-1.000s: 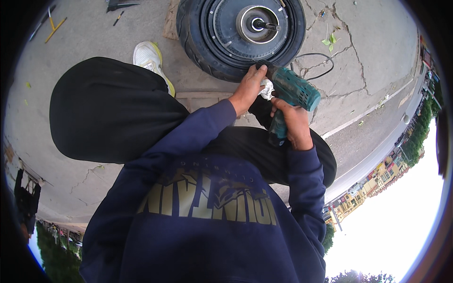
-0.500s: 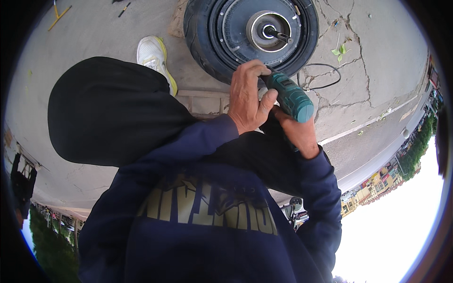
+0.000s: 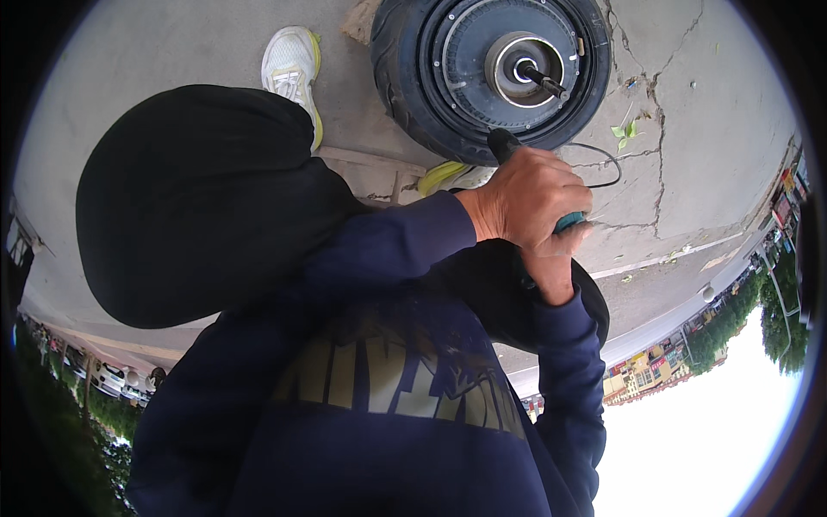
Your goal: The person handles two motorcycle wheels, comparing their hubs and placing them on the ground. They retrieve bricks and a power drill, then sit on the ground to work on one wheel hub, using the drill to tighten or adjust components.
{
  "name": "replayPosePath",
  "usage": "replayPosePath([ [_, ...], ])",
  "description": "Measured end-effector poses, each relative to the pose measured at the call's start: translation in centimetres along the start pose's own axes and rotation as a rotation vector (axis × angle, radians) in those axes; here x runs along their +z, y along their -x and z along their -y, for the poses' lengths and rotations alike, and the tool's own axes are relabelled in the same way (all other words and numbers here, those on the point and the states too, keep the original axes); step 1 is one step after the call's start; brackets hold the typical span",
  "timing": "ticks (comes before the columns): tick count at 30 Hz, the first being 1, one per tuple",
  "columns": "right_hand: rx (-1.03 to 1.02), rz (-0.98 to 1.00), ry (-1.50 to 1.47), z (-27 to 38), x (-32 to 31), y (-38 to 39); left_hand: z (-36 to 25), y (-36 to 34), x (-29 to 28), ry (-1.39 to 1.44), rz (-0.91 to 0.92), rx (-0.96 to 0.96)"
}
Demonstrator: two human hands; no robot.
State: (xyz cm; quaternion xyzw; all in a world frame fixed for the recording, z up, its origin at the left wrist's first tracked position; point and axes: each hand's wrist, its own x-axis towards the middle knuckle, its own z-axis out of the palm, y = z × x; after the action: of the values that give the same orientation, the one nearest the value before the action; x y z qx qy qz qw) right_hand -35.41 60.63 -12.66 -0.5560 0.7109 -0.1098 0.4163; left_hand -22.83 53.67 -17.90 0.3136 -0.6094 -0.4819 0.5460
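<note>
A teal and black power drill [image 3: 569, 222] is between my two hands, its black front end pointing at the lower edge of a wheel. My left hand [image 3: 536, 194] is closed over the drill's body, covering most of it. Below it, my right hand [image 3: 551, 265] is wrapped round the drill's handle, its fingers largely hidden. The wheel [image 3: 472, 65] lies flat, with a black tyre, a dark hub plate ringed by small screws, and a metal axle [image 3: 544, 82] standing up from a round silver recess. Whether the drill touches a screw is hidden.
A thin black cable [image 3: 613, 164] loops out from the wheel's right side. My white and yellow shoe [image 3: 290, 65] is left of the wheel; another shoe [image 3: 448, 175] shows under my left arm. Cracks [image 3: 662, 129] and a green leaf [image 3: 626, 130] mark the concrete at right.
My left hand has moved from beside the drill's front end back and right, onto its body. In the picture, the wheel has shifted right and slightly up.
</note>
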Motion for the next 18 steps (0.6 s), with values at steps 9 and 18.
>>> replayPosePath([
  [9, -0.003, -0.025, 0.004, 0.2, 1.4, 0.7, 0.0, 0.0, -0.5, 0.01, 0.069, -0.021],
  [18, -0.007, -0.073, 0.04, -0.6, 1.1, 0.4, 0.2, -0.1, -0.2, -0.037, -0.026, -0.029],
])
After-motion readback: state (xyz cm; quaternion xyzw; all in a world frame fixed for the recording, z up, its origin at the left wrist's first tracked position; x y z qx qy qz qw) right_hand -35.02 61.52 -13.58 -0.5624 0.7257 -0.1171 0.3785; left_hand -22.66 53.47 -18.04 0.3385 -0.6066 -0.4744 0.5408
